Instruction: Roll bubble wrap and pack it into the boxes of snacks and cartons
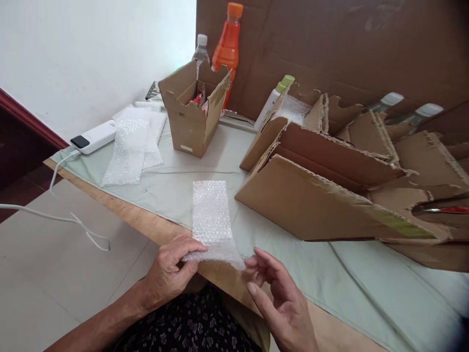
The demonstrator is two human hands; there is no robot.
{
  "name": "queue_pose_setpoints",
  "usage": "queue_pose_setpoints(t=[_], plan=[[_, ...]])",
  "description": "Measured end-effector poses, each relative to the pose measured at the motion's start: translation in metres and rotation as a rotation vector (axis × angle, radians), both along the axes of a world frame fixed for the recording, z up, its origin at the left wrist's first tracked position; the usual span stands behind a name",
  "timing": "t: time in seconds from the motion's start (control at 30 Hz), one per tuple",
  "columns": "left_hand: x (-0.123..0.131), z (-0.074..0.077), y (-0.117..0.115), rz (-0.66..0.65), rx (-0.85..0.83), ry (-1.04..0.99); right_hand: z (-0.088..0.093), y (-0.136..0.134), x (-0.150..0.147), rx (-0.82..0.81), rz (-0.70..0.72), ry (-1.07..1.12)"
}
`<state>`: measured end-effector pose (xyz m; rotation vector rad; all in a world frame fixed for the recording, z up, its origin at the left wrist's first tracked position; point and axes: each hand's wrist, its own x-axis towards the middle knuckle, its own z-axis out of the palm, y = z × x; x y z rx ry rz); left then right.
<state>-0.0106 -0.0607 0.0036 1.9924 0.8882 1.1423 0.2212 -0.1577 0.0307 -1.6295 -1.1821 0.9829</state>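
Observation:
A bubble wrap bag [211,210] lies flat at the table's front edge, its near end lifted toward me. My left hand [175,266] pinches the left corner of that near end between thumb and fingers. Beside the right corner, my right hand [276,293] has its fingers apart and curved, with nothing in them. The fingertips are close to the plastic; whether they touch it I cannot tell. More bubble wrap bags [128,146] are piled on the left of the table.
A white power bank [95,137] with a cable lies at the left. Behind stand a small cardboard box [186,129], an orange drink bottle [226,46] and a clear bottle [201,49]. Larger cardboard boxes [311,200] fill the right, near a white bottle with a green cap [269,105].

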Motion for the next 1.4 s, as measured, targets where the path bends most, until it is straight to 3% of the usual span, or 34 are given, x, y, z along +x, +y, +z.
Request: queue_pose_setpoints(t=[0.07, 0.13, 0.27, 0.43, 0.7, 1.1, 1.4], plan=[[0.001, 0.004, 0.0, -0.002, -0.018, 0.003, 0.0, 0.008, 0.004, 0.07, 0.049, -0.22], [0.002, 0.007, -0.002, -0.007, -0.023, 0.008, -0.002, 0.019, 0.001, 0.132, 0.11, -0.297], [0.002, 0.005, -0.006, 0.02, -0.05, 0.052, -0.009, 0.038, -0.012, 0.136, 0.176, -0.205], [0.002, -0.002, -0.008, 0.13, -0.131, 0.167, -0.021, 0.045, -0.019, 0.055, 0.105, -0.156], [0.008, -0.01, -0.003, 0.216, 0.095, 0.357, -0.03, 0.054, -0.025, 0.025, -0.008, -0.206], [0.009, -0.009, -0.001, 0.197, 0.187, 0.497, -0.027, 0.055, -0.027, 0.037, 0.01, -0.297], [0.01, -0.019, -0.003, 0.173, 0.235, 0.512, -0.031, 0.051, -0.024, 0.148, 0.118, -0.633]])
